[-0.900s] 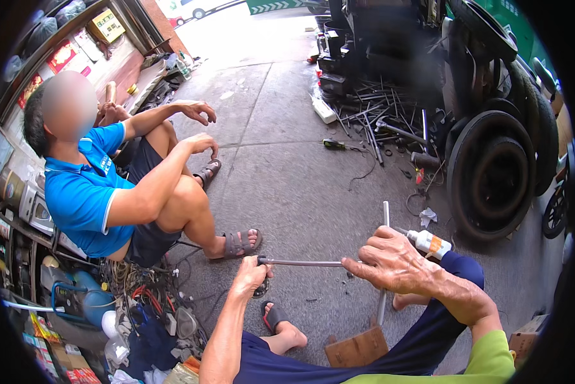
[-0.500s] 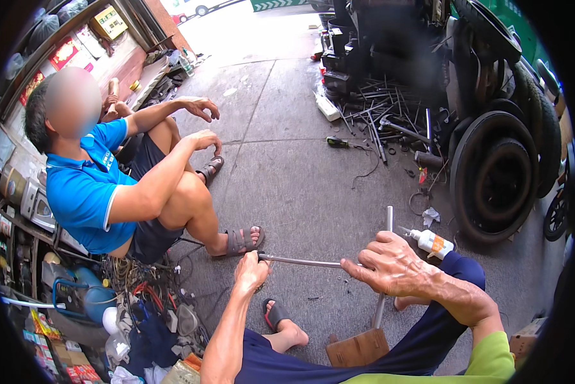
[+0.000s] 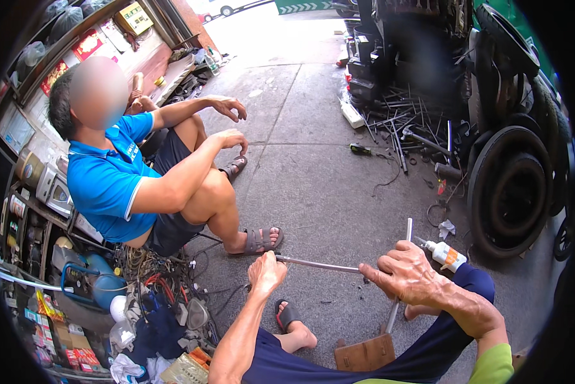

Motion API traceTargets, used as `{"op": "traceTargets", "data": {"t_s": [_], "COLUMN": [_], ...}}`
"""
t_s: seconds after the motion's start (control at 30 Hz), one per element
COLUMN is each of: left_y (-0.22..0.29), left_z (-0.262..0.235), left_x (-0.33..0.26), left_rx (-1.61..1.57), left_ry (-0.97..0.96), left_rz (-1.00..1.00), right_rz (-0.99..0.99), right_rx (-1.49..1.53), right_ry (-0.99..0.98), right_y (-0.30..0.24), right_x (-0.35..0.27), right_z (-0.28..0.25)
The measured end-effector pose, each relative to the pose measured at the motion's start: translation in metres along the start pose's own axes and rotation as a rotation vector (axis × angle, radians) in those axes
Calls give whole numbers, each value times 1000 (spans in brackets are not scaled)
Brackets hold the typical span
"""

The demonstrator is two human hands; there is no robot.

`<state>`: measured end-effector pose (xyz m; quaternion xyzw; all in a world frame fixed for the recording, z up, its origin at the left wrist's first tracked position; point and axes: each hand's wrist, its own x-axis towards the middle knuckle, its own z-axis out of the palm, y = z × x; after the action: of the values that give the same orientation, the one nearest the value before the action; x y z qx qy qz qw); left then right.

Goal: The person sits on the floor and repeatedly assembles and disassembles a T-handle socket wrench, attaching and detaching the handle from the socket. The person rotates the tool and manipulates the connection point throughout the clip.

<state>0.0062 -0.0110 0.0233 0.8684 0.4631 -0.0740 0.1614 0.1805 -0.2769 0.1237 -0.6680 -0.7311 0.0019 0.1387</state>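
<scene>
My left hand [image 3: 266, 276] is closed around the dark left end of a thin, slightly bent metal rod [image 3: 319, 263]. The rod runs across to my right hand [image 3: 410, 275], whose fingers are curled at its other end. Behind that hand passes a longer metal bar [image 3: 393, 317], sticking out above and below it. My fingers hide how rod and bar meet. By the bar's lower end, between my legs, is a brown block [image 3: 365, 354]. A white squeeze bottle [image 3: 449, 256] with an orange label lies beside my right hand, near my knee.
A person in a blue shirt [image 3: 108, 192] sits at the left, a sandalled foot [image 3: 262, 240] near my left hand. Tyres and wheels [image 3: 511, 192] stand at the right, with loose metal rods [image 3: 406, 125] and a screwdriver [image 3: 360, 149] beyond. Tangled cables [image 3: 148, 269] lie at lower left.
The whole view has shifted, so the scene sits further right and slightly lower. Both hands keep nearly the same hold on the rod.
</scene>
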Motion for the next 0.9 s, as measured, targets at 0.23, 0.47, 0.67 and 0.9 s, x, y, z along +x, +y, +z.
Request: {"op": "traceTargets", "data": {"t_s": [0.23, 0.47, 0.67, 0.9], "left_y": [-2, -1, 1, 0], "left_z": [-4, -7, -7, -13], "left_x": [-5, -8, -5, -15], "left_rx": [11, 46, 40, 65], "left_ry": [47, 160, 219, 259], "left_rz": [-40, 4, 37, -6], "right_rz": [-27, -26, -8, -23], "right_rx": [-2, 22, 58, 88], "right_ry": [63, 120, 147, 263], "right_y": [-5, -7, -3, -1], "right_x": [2, -1, -2, -1], "right_z": [6, 7, 10, 18]}}
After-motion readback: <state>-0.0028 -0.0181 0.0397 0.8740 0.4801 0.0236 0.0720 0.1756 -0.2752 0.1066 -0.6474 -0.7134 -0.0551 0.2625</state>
